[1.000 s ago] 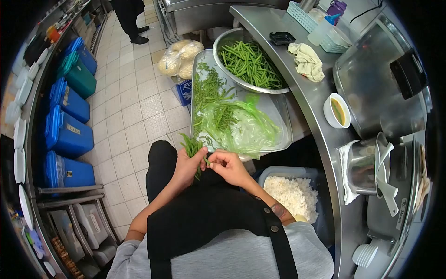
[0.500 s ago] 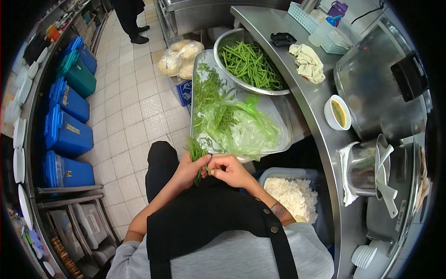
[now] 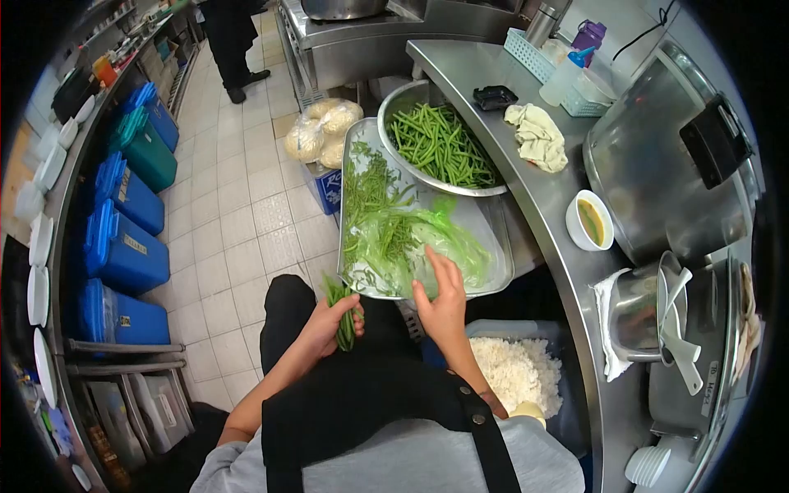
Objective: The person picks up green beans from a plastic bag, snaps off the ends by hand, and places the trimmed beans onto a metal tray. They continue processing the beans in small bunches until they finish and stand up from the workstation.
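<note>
My left hand (image 3: pixel 333 323) is closed around a small bunch of green beans (image 3: pixel 343 330), held over my lap just below the tray. My right hand (image 3: pixel 442 300) is open with fingers spread, above the lower edge of the metal tray (image 3: pixel 501 234). Nothing shows in it. Loose green leafy stalks (image 3: pixel 366 185) lie along the tray's left side. A translucent green plastic bag (image 3: pixel 464 246) sits beyond my right fingers. At the tray's upper right, a large metal bowl (image 3: pixel 394 103) holds many green beans (image 3: pixel 444 144).
White rice (image 3: pixel 518 370) fills a bin at my lower right. A steel counter (image 3: pixel 546 226) bears a cup of soup (image 3: pixel 589 220), a cloth (image 3: pixel 536 137) and a large pot (image 3: pixel 649 156). Blue bins (image 3: pixel 127 246) stand left. Another person (image 3: pixel 230 41) stands in the aisle.
My right hand has left the bunch and moved up and right toward the bag, its fingers opening. My left hand keeps the beans, slightly lower. The camera view has shifted slightly.
</note>
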Tool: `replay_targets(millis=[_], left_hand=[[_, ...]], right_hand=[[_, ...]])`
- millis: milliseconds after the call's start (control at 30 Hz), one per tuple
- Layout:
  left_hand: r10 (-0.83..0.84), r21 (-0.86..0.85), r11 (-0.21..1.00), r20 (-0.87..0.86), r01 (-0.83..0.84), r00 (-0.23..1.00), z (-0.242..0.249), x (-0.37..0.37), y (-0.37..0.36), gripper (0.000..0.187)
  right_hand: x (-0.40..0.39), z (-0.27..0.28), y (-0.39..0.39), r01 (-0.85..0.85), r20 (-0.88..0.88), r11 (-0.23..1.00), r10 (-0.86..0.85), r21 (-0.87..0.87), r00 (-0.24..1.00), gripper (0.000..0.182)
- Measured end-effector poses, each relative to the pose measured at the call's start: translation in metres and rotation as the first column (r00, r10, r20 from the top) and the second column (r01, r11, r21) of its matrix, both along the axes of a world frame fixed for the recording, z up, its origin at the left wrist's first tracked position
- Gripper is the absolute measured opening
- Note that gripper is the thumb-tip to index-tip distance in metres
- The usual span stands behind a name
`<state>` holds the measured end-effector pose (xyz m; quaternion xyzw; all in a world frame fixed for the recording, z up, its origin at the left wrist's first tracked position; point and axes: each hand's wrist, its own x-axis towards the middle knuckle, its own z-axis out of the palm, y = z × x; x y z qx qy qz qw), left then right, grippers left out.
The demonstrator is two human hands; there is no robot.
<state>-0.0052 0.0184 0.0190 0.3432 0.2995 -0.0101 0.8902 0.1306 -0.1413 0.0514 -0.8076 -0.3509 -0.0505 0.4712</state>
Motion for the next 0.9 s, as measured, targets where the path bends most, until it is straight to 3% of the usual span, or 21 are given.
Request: replay_targets(millis=[33,67,167,267,300,367,400,467,533,600,667,767,800,900], left_hand=[[0.010,-0.040,0.999,-0.003,-0.010,1.000,-0.003,-0.002,0.003,0.019],[0.008,-0.038,0.999,-0.042,-0.010,0.999,-0.004,-0.005,0.005,0.019],[-0.024,0.006,1.000,-0.136,0.025,0.990,-0.002,-0.006,0.010,0.017],[-0.147,0.188,0.965,-0.190,0.183,0.971,0.011,0.001,0.020,0.014],[-0.243,0.368,0.878,-0.209,0.306,0.947,0.017,0.009,0.026,0.015],[-0.403,0.656,0.571,-0.299,0.493,0.865,0.035,0.039,0.043,0.017],[-0.387,0.844,0.273,-0.344,0.462,0.856,0.051,0.059,0.047,0.020],[-0.419,0.990,-0.137,-0.096,0.041,0.903,0.077,0.107,0.051,0.016],[-0.499,0.934,-0.336,-0.064,-0.125,0.864,0.094,0.166,0.057,0.027],[-0.549,0.874,-0.428,-0.050,-0.229,0.835,0.109,0.224,0.050,0.036],[-0.517,0.890,-0.454,-0.230,-0.037,0.824,0.110,0.279,0.041,0.053],[-0.265,0.744,-0.640,-0.452,0.195,0.852,0.099,0.306,0.024,0.082],[-0.281,0.730,-0.614,-0.557,0.300,0.782,0.093,0.313,0.030,0.107],[-0.317,0.868,-0.497,-0.170,-0.011,0.933,0.079,0.273,0.049,0.093]], right_hand=[[0.002,0.003,-0.003,0.070,0.080,0.997,-0.069,-0.011,0.994,0.053],[0.004,0.002,-0.007,0.055,0.038,0.998,-0.054,-0.032,0.998,0.062],[0.010,-0.010,-0.010,0.026,0.010,0.999,-0.025,-0.045,1.000,0.054],[0.013,-0.031,-0.009,-0.187,-0.160,0.982,0.182,-0.019,0.970,0.035],[0.015,-0.031,-0.008,-0.225,-0.182,0.974,0.221,-0.004,0.958,0.029],[0.018,-0.031,-0.006,-0.297,-0.224,0.955,0.293,0.018,0.930,0.017],[0.017,-0.031,-0.004,-0.284,-0.209,0.957,0.289,0.051,0.934,0.010],[0.017,-0.033,-0.006,-0.326,-0.240,0.945,0.320,0.016,0.917,0.011],[0.018,-0.038,-0.009,-0.352,-0.255,0.936,0.343,0.011,0.904,0.011],[0.020,-0.037,-0.011,-0.343,-0.281,0.939,0.331,0.007,0.901,0.011],[0.021,-0.038,-0.012,-0.334,-0.297,0.942,0.321,0.005,0.899,0.011],[0.023,-0.040,-0.014,-0.320,-0.300,0.947,0.308,0.009,0.903,0.011],[0.023,-0.039,-0.015,-0.318,-0.299,0.948,0.307,0.013,0.904,0.011],[0.023,-0.038,-0.017,-0.312,-0.292,0.950,0.304,0.021,0.907,0.010]])
